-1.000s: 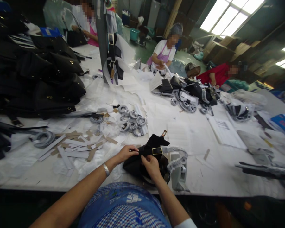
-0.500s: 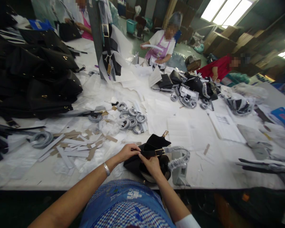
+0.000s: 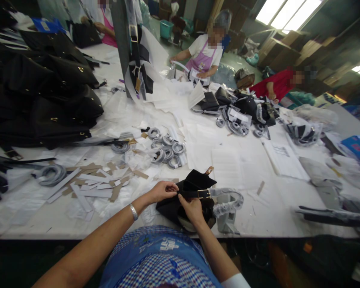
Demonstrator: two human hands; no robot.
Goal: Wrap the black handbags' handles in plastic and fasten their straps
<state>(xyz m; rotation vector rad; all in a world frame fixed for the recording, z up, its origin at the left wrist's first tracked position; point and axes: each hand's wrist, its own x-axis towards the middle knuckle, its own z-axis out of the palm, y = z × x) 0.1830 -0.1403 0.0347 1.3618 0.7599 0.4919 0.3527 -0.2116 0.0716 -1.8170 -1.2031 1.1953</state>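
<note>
A black handbag (image 3: 168, 210) lies at the table's near edge in front of me, its flap (image 3: 198, 180) raised and tipped with a gold-coloured metal piece. Across it runs a black strap (image 3: 188, 193) with a gold buckle (image 3: 203, 194). My left hand (image 3: 164, 191) is closed, thumb and fingertips pinched at the strap's left end. My right hand (image 3: 192, 208) grips the same strap from below, thumb close to the left fingertips. What lies between the fingertips is too small to see. To the right arches a handle (image 3: 232, 195) in clear wrapping, in front of a grey plastic device (image 3: 226, 220).
Paper and card strips (image 3: 96, 182) and wrapped coils (image 3: 168, 148) lie left and ahead. Black bags (image 3: 48, 92) are heaped at far left. A post (image 3: 120, 48) rises from the table. Several co-workers, one in a pink apron (image 3: 201, 60), work across it.
Both hands stay at the strap's end with small finger movements. Strap and buckle have shifted slightly right. The co-worker across the table has moved a white strip to the left.
</note>
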